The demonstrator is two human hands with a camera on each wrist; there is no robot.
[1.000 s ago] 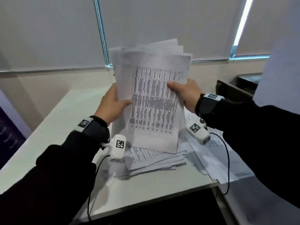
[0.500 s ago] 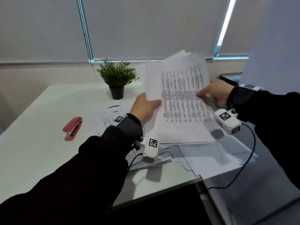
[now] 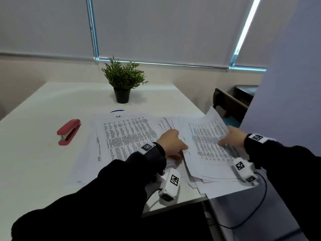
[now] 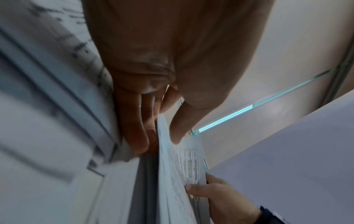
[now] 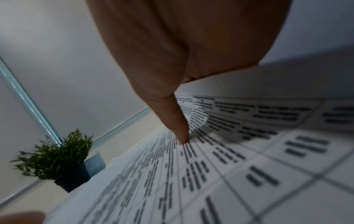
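The left hand point(image 3: 171, 143) and right hand point(image 3: 234, 138) pinch the stack point(image 3: 206, 145) by its side edges, low over loose sheets point(image 3: 125, 136) at the desk point(image 3: 34, 153) corner. They are likely setting it down; next, lay it flat and release.

This looks like an office: a white desk point(image 3: 34, 153) strewn with printed sheets point(image 3: 205, 141), a red stapler point(image 3: 68, 132) and a small potted plant point(image 3: 123, 80), below grey roller blinds point(image 3: 165, 28).

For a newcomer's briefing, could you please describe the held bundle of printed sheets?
On the white table, look to the near right corner. The bundle of printed white sheets there is gripped by the left hand and right hand, its far edge raised, unlike the flat pages beside it.
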